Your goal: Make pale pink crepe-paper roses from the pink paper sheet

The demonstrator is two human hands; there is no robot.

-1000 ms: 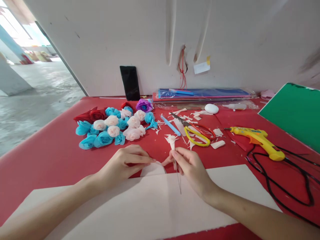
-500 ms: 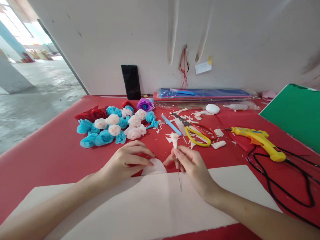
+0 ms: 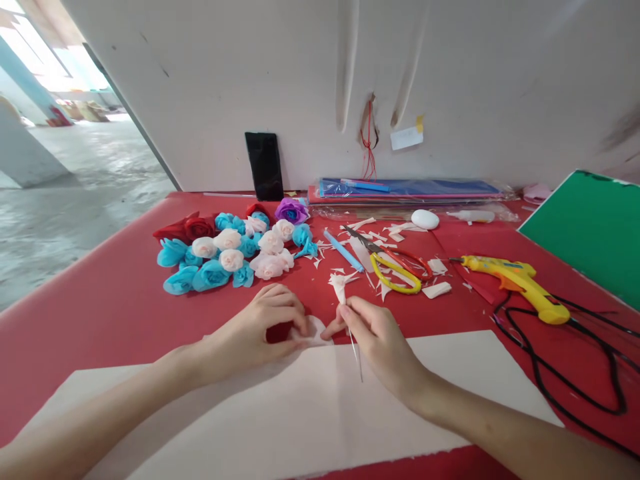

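Observation:
Between thumb and fingers, my right hand pinches a small pale paper flower on a thin wire stem. The flower head points up and the stem hangs down over a large pale sheet. My left hand is closed at the edge of a rounded pale paper petal, its thumb and fingertips pinching it. A fingertip of my right hand also reaches the petal's right side. The petal lies at the far edge of the sheet.
Finished blue, pink, red and purple paper flowers lie at the back left. Scissors, a blue pen-like stick and paper scraps sit behind my right hand. A yellow glue gun with a black cord is at right. A phone leans on the wall.
My left fingers have closed down on the petal. My right hand has shifted slightly left, tilting the flower head left, and its fingertip has come to the petal.

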